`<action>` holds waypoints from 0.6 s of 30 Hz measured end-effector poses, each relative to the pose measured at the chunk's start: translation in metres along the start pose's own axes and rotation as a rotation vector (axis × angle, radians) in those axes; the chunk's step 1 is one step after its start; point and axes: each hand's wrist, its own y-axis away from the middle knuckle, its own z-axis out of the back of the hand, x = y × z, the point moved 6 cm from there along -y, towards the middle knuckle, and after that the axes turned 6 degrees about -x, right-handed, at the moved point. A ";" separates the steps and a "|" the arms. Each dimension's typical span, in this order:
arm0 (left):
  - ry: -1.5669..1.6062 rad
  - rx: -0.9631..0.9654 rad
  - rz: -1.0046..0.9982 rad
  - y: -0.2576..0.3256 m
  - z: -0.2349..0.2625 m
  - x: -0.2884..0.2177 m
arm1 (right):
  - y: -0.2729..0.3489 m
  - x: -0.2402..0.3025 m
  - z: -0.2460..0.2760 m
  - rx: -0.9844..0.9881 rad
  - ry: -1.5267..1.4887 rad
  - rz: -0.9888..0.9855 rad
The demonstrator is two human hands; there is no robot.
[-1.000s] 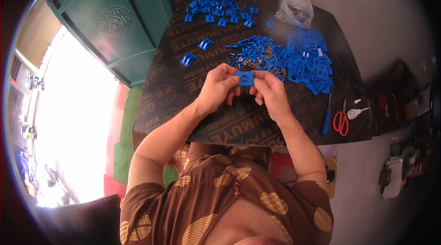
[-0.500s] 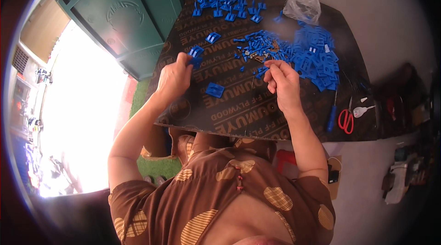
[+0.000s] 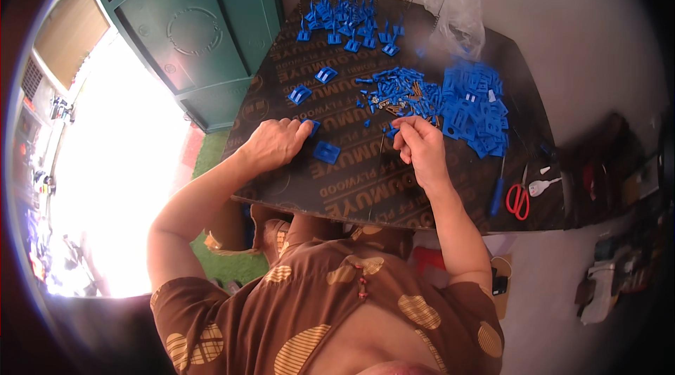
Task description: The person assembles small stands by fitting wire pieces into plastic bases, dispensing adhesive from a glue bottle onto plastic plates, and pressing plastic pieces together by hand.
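My left hand (image 3: pixel 275 143) rests low over the dark tabletop, its fingers closed on the edge of a blue plastic plate (image 3: pixel 315 126). Close by lie another flat blue plate (image 3: pixel 326 153) and two blue plates with raised slots, one (image 3: pixel 299 95) nearer and one (image 3: pixel 325 74) farther. To the right, my right hand (image 3: pixel 423 153) hovers with thumb and fingers pinched together; what they hold, if anything, is too small to make out. Small blue parts lie by its fingertips, in front of a heap of blue plugs (image 3: pixel 404 86) mixed with brass-coloured screws (image 3: pixel 394 109).
Finished-looking blue bases with springy wires (image 3: pixel 344 20) stand at the back. A pile of blue plates (image 3: pixel 478 107) lies right, below a clear plastic bag (image 3: pixel 460 27). Red-handled scissors (image 3: pixel 518 200) and a blue-handled screwdriver (image 3: pixel 498 195) lie near the right edge. A green door (image 3: pixel 193 30) stands left.
My left hand has drawn the blue plate nearer and slightly right, away from the slotted plate. The right hand stays pinched by the small parts. The whole view has shifted a little.
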 end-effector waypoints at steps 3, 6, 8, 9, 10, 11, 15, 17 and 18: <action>0.086 0.024 0.041 0.001 0.006 0.002 | 0.000 -0.001 -0.001 0.008 0.016 -0.009; 0.219 -0.100 0.043 -0.002 0.023 0.004 | 0.000 -0.001 0.000 0.005 0.020 -0.014; 0.249 -0.131 0.144 -0.003 0.024 0.016 | 0.000 -0.001 -0.001 0.011 0.036 -0.023; 0.250 -0.133 0.146 -0.005 0.023 0.018 | 0.000 -0.001 -0.001 0.012 0.039 -0.023; 0.250 -0.177 0.183 -0.006 0.023 0.024 | 0.000 -0.002 -0.002 0.007 0.045 -0.023; 0.251 -0.221 0.220 -0.008 0.023 0.029 | 0.000 -0.002 -0.002 0.002 0.052 -0.023; 0.307 -0.270 0.319 -0.020 0.017 0.043 | -0.001 -0.005 -0.002 -0.005 0.099 -0.012; 0.371 -0.305 0.389 -0.024 0.010 0.053 | 0.000 -0.007 -0.003 0.001 0.105 -0.011; 0.373 -0.310 0.393 -0.027 0.008 0.057 | 0.000 -0.007 -0.004 0.004 0.110 -0.011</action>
